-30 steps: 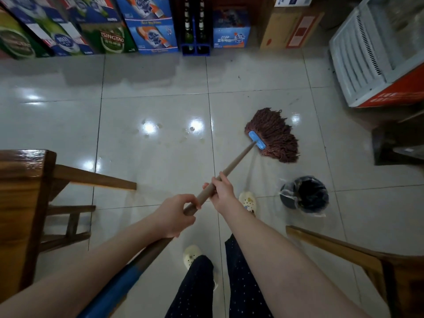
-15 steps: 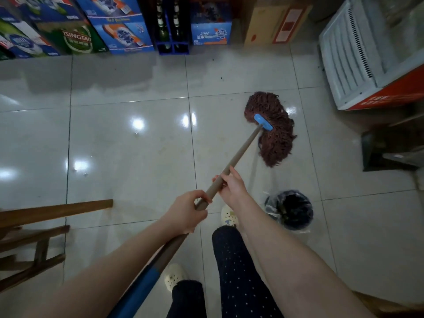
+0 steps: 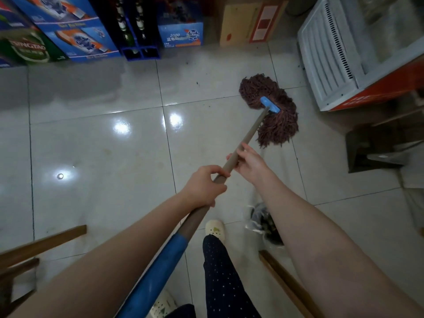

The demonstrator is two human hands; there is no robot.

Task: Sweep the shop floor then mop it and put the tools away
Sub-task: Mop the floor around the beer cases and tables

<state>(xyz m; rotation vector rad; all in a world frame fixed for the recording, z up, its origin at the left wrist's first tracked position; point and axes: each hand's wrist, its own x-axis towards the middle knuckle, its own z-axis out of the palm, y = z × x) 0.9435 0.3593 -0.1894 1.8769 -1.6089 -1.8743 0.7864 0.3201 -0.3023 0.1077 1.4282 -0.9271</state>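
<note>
The mop's brown string head [image 3: 273, 113] with a blue clamp lies flat on the glossy white tile floor [image 3: 96, 145], up right near the white cooler. Its wooden handle [image 3: 250, 134] runs down-left towards me and ends in a blue grip. My left hand [image 3: 203, 187] grips the handle lower down. My right hand [image 3: 249, 162] holds it just above, fingers curled round the shaft.
Stacked beer cartons [image 3: 75, 37], a blue bottle crate [image 3: 140, 51] and a cardboard box [image 3: 247, 21] line the far wall. A white cooler [image 3: 332, 65] stands at the right, a dark dustpan [image 3: 371, 152] below it. A bagged bin [image 3: 263, 223] sits behind my right arm. Wooden furniture edges [image 3: 41, 244] flank me.
The mop head has slid farther away and to the right across the tiles. I have stepped forward, so the wooden furniture on the left dropped lower in view.
</note>
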